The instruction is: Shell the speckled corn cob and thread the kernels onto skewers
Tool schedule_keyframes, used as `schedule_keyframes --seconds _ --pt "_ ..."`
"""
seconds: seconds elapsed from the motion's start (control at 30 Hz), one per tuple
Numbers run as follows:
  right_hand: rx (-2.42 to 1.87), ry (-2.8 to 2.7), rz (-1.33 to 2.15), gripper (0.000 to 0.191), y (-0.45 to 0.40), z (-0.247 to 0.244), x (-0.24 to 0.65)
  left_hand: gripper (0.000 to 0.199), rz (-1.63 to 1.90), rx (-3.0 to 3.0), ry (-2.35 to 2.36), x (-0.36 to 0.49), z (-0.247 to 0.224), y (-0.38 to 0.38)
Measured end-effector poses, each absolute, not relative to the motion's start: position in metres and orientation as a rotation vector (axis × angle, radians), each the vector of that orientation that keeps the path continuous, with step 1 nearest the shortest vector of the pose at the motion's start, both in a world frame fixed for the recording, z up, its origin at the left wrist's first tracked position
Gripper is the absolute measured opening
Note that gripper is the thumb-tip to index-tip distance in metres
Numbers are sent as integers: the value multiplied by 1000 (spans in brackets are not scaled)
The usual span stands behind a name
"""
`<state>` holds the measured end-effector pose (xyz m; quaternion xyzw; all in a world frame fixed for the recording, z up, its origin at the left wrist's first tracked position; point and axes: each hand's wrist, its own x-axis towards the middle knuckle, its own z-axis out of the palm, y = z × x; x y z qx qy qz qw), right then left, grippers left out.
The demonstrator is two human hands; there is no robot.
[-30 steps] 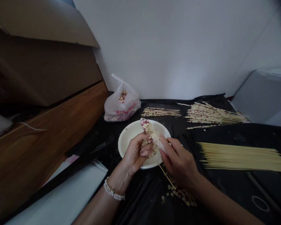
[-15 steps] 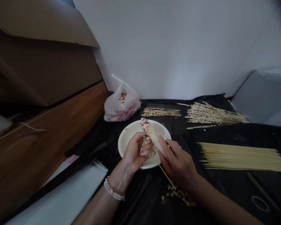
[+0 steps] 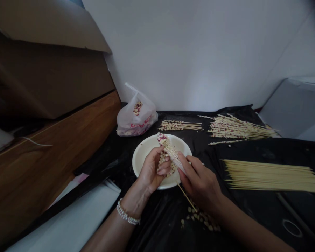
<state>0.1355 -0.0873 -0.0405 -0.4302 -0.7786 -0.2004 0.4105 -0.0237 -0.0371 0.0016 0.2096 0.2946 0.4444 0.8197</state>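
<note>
1. Gripping the corn cob [image 3: 174, 156] by its lower end: right hand [image 3: 202, 181], thumb and fingers closed around it. Cob slants over the bowl; purple kernels remain at its far tip, most of the rest stripped pale.
2. Left hand [image 3: 151, 171]: fingers curled inward, narrow gap, thumb side touching the cob's flank. Cannot tell whether a kernel is pinched there.
3. White bowl [image 3: 143, 154] beneath both hands; loose pale kernels [image 3: 170, 172] inside.
4. White plastic bag [image 3: 137, 122], red print, beyond the bowl; speckled corn shows through its opening.
5. Black sheet [image 3: 157, 229] covers the surface. More kernels [image 3: 206, 223] scattered near the right wrist; one thin stick [image 3: 187, 197] slants beside the bowl.
6. Kernel-threaded sticks [image 3: 229, 127] lie at the back right; bare sticks [image 3: 270, 176] lie nearer.
7. Cardboard box [image 3: 52, 73] at left, pale wall [image 3: 186, 52] behind.
</note>
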Motion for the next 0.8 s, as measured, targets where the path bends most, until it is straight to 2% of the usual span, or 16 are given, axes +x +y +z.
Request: schedule_keyframes --seconds 0.23,0.4,0.8 --pt "-1080 -1952 -495 40 -87 -41 135 4 963 471 583 -24 1 -37" --pt "-1084 -1959 -489 38 -88 -42 136 20 922 390 581 -24 6 -36" --pt "-1060 -1971 -576 35 -87 -40 134 29 897 391 623 -24 1 -34"
